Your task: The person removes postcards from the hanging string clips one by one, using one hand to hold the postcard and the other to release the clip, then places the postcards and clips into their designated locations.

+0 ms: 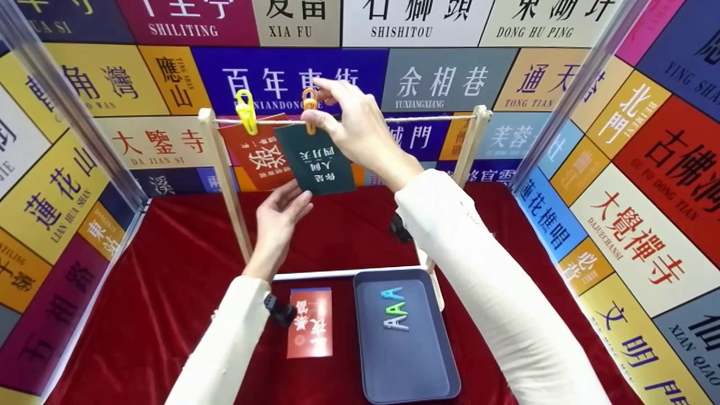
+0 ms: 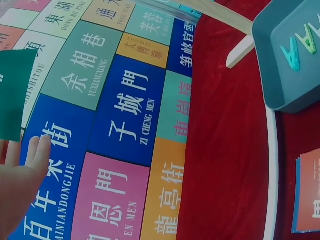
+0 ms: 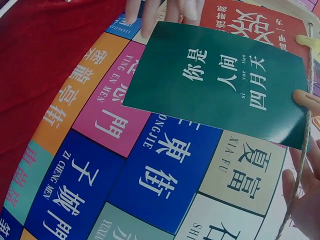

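Note:
A dark green card [image 1: 320, 163] with white characters hangs from a string [image 1: 427, 118], under an orange clothespin [image 1: 310, 104]. My right hand [image 1: 360, 121] pinches that clothespin, thumb across its front and index finger arched over it. Beside the card's lower left edge is my left hand [image 1: 281, 211], its fingers loosely extended and fingertips right at the edge. The right wrist view shows these left fingers [image 3: 142, 15] next to the green card [image 3: 220, 75]. Left of the green card, a red card [image 1: 260, 157] hangs by a yellow clothespin [image 1: 246, 112].
A wooden frame [image 1: 225, 185] carries the string. On the red cloth [image 1: 169, 281] lie a few stacked cards [image 1: 312, 332], red on top. To their right stands a grey tray [image 1: 402, 365] with a blue, a green and a pale clothespin [image 1: 396, 323]. Printed panels surround the area.

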`<state>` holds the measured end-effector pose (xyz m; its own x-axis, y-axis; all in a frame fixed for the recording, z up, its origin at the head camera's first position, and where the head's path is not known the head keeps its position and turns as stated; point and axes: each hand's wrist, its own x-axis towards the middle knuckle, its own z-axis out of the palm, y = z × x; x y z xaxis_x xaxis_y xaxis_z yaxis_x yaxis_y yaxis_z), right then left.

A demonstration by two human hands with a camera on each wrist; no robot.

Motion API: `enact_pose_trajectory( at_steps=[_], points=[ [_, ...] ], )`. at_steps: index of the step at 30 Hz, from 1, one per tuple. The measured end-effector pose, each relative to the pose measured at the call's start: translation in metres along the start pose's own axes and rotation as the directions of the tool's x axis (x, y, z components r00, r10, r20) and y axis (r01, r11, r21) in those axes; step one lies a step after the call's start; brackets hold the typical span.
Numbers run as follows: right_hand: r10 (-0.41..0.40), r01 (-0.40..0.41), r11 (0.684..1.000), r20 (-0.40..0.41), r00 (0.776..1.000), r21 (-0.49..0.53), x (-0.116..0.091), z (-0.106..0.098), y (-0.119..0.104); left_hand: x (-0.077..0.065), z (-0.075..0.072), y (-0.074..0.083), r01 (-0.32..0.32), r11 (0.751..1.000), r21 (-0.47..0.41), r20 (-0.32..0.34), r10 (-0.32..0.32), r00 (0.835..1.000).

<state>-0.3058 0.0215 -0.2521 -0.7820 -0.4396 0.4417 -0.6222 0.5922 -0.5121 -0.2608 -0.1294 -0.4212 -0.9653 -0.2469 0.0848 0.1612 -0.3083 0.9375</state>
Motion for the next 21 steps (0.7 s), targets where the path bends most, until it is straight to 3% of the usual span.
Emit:
enact_pose_trajectory(
  at_steps=[13, 21],
  points=[
    [-0.032, 0.033, 0.999, -0.044, 0.999, 0.025, 0.001, 0.004, -0.001, -0.001, 0.011, -0.001, -0.029, 0.998, -0.051, -0.081, 0.024, 0.996],
    [0.053, -0.051, 0.997, -0.041, 0.998, 0.049, 0.003, 0.002, -0.007, -0.001, 0.012, -0.001, -0.051, 0.997, -0.062, -0.103, 0.045, 0.994]
  ],
)
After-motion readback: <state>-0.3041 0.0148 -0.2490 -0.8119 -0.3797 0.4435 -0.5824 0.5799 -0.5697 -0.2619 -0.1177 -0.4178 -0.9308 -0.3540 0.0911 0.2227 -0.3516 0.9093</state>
